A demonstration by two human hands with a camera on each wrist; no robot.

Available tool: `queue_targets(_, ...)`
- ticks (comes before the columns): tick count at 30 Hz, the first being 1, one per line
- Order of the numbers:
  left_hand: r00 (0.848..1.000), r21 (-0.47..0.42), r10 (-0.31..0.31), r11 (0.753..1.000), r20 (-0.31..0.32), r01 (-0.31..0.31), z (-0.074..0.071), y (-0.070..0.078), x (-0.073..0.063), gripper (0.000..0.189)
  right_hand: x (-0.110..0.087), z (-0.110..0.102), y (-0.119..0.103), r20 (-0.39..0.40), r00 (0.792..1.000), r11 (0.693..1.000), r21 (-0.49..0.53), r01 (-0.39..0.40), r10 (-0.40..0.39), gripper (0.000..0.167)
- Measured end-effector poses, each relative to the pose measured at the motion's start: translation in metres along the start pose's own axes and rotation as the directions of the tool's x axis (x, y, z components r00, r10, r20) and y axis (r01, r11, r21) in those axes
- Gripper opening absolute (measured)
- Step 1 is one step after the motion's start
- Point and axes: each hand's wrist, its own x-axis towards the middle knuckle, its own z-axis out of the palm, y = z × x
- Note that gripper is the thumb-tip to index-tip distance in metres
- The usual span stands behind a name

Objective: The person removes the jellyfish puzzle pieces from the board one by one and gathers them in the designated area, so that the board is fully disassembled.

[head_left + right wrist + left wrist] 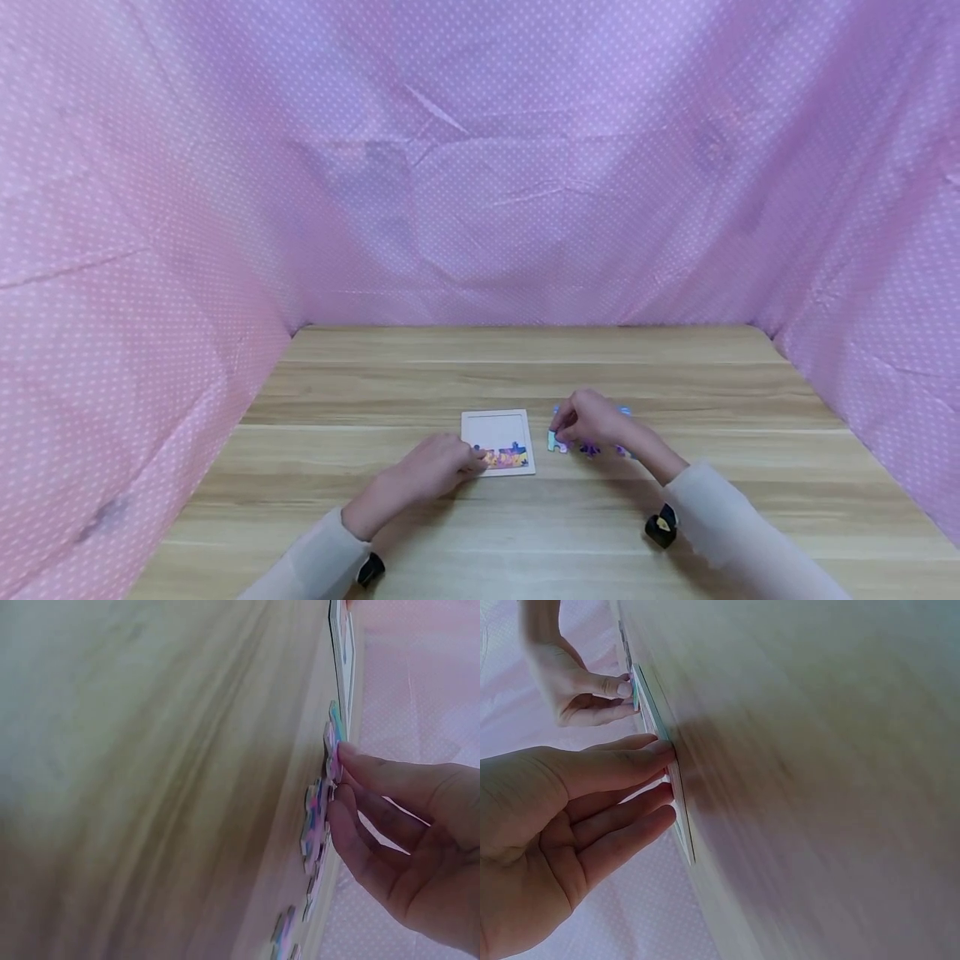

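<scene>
At left, the left hand (442, 462) rests on the near-left edge of the puzzle frame (491, 427), its fingers loosely extended and thumb apart. Too light a touch could let the frame skid on the counter (360, 392); a careless drag of the fingertips could lift the fitted pieces (512, 457) along its near side. The frame lies between the hands, touching the left one. Just right of it, the right hand (592, 419) pinches a turquoise-and-pink piece (556, 443) between thumb and fingers; with so thin an edge, that grip could slip. The loose pieces (589, 449) lie beneath and beside this hand, where a low wrist might scatter them.
</scene>
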Motion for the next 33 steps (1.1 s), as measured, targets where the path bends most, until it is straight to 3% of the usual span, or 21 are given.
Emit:
queue_targets(11, 0.999, 0.011, -0.025, 1.0, 0.041, 0.024, -0.005, 0.0, 0.002, 0.016, -0.001, -0.003, 0.001, -0.001, 1.0, 1.0, -0.022, -0.005, 0.005, 0.009)
queue_targets(18, 0.999, 0.085, 0.015, 0.996, 0.046, -0.019, -0.004, 0.004, -0.001, 0.012, -0.003, 0.002, 0.002, 0.013, 0.999, 0.998, -0.04, 0.052, -0.051, 0.008)
queue_targets(22, 0.998, 0.086, 0.019, 0.996, 0.053, -0.024, -0.004, 0.004, -0.002, 0.012, -0.003, 0.003, 0.004, 0.02, 0.997, 0.997, -0.015, 0.074, -0.074, 0.007)
queue_targets(28, 0.997, 0.069, 0.0, 0.998, 0.079, -0.006, -0.004, 0.005, 0.0, 0.023, -0.002, -0.004, 0.007, 0.004, 0.997, 0.99, 0.122, 0.072, -0.073, 0.009)
queue_targets(33, 0.999, 0.044, 0.005, 0.999, 0.033, -0.006, -0.005, 0.004, 0.001, 0.007, 0.003, -0.011, 0.005, -0.02, 0.997, 0.985, 0.155, 0.073, -0.071, 0.015)
